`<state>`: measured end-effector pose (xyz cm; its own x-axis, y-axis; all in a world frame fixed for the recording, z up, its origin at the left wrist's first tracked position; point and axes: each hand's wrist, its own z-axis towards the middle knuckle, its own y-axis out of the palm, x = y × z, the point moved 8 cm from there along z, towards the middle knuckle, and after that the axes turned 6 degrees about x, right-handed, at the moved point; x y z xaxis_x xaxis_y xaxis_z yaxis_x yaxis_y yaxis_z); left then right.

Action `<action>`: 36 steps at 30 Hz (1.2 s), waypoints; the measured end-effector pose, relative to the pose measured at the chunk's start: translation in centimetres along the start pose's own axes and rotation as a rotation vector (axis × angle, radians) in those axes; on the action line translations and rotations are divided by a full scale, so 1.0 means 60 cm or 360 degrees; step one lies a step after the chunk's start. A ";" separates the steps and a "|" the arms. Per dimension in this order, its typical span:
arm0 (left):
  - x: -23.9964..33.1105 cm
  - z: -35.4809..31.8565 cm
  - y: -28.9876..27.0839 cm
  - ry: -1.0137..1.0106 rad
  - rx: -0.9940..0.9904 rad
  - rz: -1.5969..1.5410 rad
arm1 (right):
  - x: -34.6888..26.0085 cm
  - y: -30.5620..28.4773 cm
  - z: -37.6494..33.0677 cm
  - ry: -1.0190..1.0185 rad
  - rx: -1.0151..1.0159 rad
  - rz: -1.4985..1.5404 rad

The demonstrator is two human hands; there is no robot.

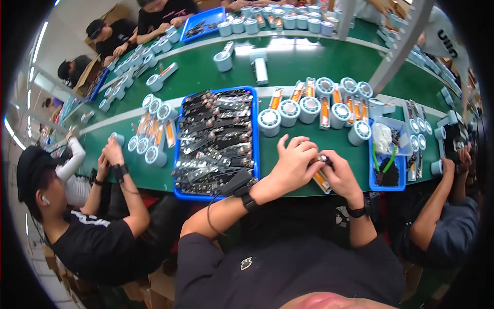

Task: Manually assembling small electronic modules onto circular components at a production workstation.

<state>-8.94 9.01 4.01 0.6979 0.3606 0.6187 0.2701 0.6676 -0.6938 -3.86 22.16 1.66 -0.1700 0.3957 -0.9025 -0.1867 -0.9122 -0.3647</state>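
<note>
Head view: the person's right hand is closed on a small dark part, thumb and forefinger forming the grip at its end. The left hand meets it there, fingers bent and thumb toward the part; the overlap hides the contact, so whether its grip is closed cannot be told. Both hands converge in front of the chest, at the near edge of the green surface, apparently to give close sight and two-sided control of the part. An orange-and-white handle shows just below the hands; whether it is held or merely supported by the edge is unclear. To the left, a blue tray contains boards in stacked rows, its rim probably serving to keep the loose stock together. Beyond the hands, pale blue fans stand grille-up in a group, presumably to leave the near strip free for handling. To the right, a smaller blue bin holds a green-handled tool beside white pieces and dark bits, seemingly sorted by kind and set within reach of the right arm.
</note>
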 end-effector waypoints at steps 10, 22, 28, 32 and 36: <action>0.018 -0.003 -0.003 0.0318 0.0270 0.0394 | -0.018 -0.006 -0.031 -0.0032 -0.0048 -0.0276; 0.033 0.004 -0.011 0.0366 0.0149 0.0323 | -0.008 -0.009 -0.028 -0.0019 0.0017 -0.0202; 0.030 0.003 -0.002 0.0319 0.0134 0.0455 | 0.003 -0.013 -0.028 0.0078 0.0015 -0.0189; 0.050 0.010 -0.003 0.0353 -0.0020 0.0601 | 0.013 -0.018 -0.024 0.0118 -0.0030 -0.0185; 0.070 -0.011 -0.007 0.0426 -0.0227 0.0798 | -0.004 -0.021 -0.022 -0.0031 0.0066 -0.0169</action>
<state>-5.71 9.80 6.67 0.9019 0.4203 0.0999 -0.0631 0.3570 -0.9320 -2.32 23.09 2.06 -0.1659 0.4924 -0.8544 -0.2443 -0.8599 -0.4481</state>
